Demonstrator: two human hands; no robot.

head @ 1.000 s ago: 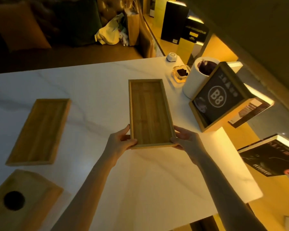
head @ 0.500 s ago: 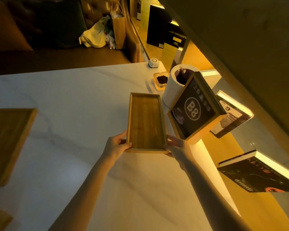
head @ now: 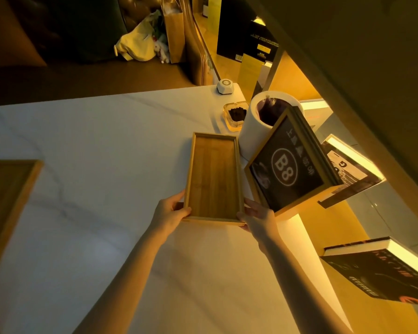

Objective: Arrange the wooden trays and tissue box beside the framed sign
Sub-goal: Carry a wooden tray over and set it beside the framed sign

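Hands, left hand [head: 170,214] and right hand [head: 257,216], fingers clamped on wooden tray [head: 214,178] near end, placing it beside framed sign [head: 287,167]; next likely set down, let go, fetch second tray [head: 6,206].

The second tray [head: 6,208] at the left is cut off by the picture's edge; only its right part shows. The right hand [head: 257,216] hides the near right corner of the held tray [head: 214,177], and its fingers pass under the sign [head: 288,165], so their grip cannot be made out. The sign covers the near side of the white cylinder [head: 251,131]. The small characters on the sign are too blurred to read. The book [head: 384,268] at the lower right runs off the edge. Whether the held tray rests on the table [head: 94,141] cannot be told.
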